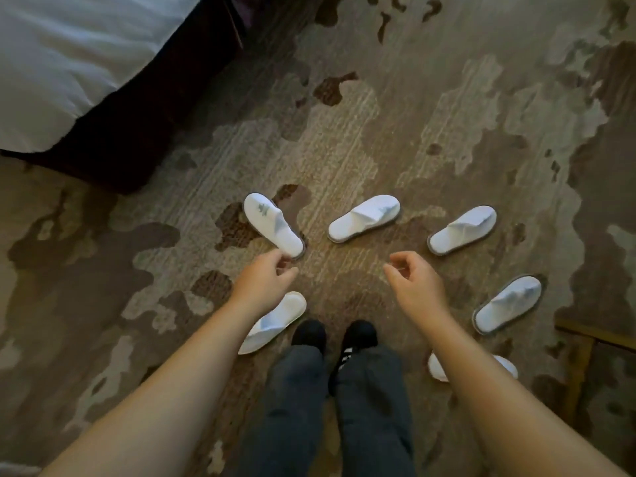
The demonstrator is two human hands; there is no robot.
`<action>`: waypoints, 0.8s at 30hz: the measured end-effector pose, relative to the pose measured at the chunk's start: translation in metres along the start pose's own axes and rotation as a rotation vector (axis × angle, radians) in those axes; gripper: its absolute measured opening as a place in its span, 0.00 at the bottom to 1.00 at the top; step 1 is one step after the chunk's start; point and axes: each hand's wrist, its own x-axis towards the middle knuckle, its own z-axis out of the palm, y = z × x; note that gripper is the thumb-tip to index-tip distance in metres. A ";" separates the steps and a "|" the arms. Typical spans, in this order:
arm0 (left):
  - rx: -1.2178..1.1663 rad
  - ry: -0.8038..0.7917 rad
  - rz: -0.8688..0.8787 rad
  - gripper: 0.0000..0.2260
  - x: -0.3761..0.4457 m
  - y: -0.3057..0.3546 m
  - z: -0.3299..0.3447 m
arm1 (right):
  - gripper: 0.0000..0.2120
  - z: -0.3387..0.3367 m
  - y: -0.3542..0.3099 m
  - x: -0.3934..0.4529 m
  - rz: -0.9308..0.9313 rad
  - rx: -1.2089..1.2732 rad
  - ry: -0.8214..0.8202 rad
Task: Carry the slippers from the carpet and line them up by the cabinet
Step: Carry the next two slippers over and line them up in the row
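Several white slippers lie scattered on the patterned carpet [378,132] around my feet. One with a grey logo [273,224] lies just beyond my left hand [265,280], whose loosely curled fingers hold nothing. A second slipper [364,218] lies in the middle, a third [463,229] to its right, and another [508,304] at the far right. My left forearm partly covers a slipper [275,321]. My right forearm hides most of one more slipper [506,364]. My right hand [416,280] hovers empty with fingers apart. No cabinet is visible.
A bed with white bedding [69,63] and a dark base [155,108] fills the upper left. A wooden furniture frame [585,356] stands at the lower right. My legs in dark trousers and black shoes [334,335] stand at bottom centre.
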 end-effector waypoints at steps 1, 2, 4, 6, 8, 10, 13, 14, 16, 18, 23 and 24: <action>-0.013 0.028 -0.021 0.12 0.027 -0.011 0.012 | 0.15 0.014 0.010 0.029 -0.001 -0.031 -0.019; -0.031 0.058 -0.053 0.12 0.053 -0.023 0.027 | 0.16 0.030 0.021 0.059 -0.005 -0.063 -0.040; -0.073 0.111 -0.130 0.11 0.104 -0.053 0.060 | 0.17 0.066 0.050 0.116 -0.020 -0.124 -0.087; -0.078 0.142 -0.194 0.11 0.149 -0.089 0.096 | 0.18 0.105 0.081 0.166 -0.026 -0.165 -0.131; -0.072 0.151 -0.225 0.14 0.194 -0.126 0.132 | 0.19 0.143 0.112 0.214 -0.049 -0.190 -0.149; -0.078 0.170 -0.267 0.17 0.236 -0.161 0.164 | 0.20 0.175 0.141 0.259 -0.070 -0.210 -0.151; -0.141 0.234 -0.362 0.25 0.294 -0.208 0.204 | 0.21 0.214 0.182 0.320 -0.046 -0.209 -0.116; -0.179 0.261 -0.392 0.27 0.311 -0.220 0.215 | 0.22 0.223 0.195 0.337 -0.045 -0.232 -0.098; -0.221 0.329 -0.451 0.33 0.340 -0.238 0.232 | 0.25 0.240 0.216 0.365 -0.101 -0.355 -0.078; -0.194 0.414 -0.476 0.33 0.363 -0.248 0.242 | 0.27 0.253 0.228 0.384 -0.180 -0.499 -0.091; -0.163 0.503 -0.545 0.35 0.378 -0.247 0.248 | 0.28 0.262 0.227 0.398 -0.261 -0.691 -0.149; -0.177 0.501 -0.560 0.35 0.379 -0.246 0.248 | 0.28 0.261 0.227 0.398 -0.267 -0.705 -0.158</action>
